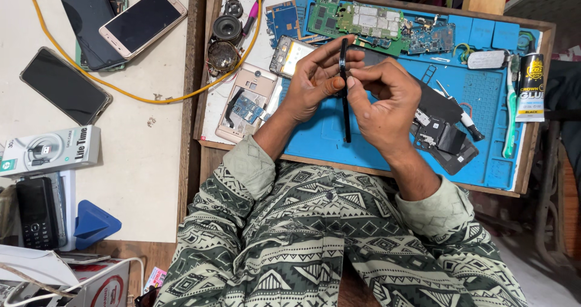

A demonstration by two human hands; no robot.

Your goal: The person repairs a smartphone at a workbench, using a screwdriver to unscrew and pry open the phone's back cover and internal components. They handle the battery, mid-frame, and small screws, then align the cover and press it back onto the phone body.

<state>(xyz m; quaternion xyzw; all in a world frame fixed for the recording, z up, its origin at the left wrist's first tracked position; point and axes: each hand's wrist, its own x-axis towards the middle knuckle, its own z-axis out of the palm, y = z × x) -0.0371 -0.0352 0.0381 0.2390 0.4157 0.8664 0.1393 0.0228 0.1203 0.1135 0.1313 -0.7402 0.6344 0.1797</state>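
Both the left hand [311, 80] and right hand [378, 98] pinch the edge-on black phone [344, 89] above the blue mat [330, 140]; best to keep it upright, pressing evenly along the seam.

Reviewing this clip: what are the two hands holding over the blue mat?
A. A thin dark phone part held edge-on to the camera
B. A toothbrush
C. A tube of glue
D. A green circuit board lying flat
A. The left hand and right hand both grip a thin dark phone part seen edge-on above the blue mat; the green circuit board, glue tube and toothbrush lie untouched on the mat.
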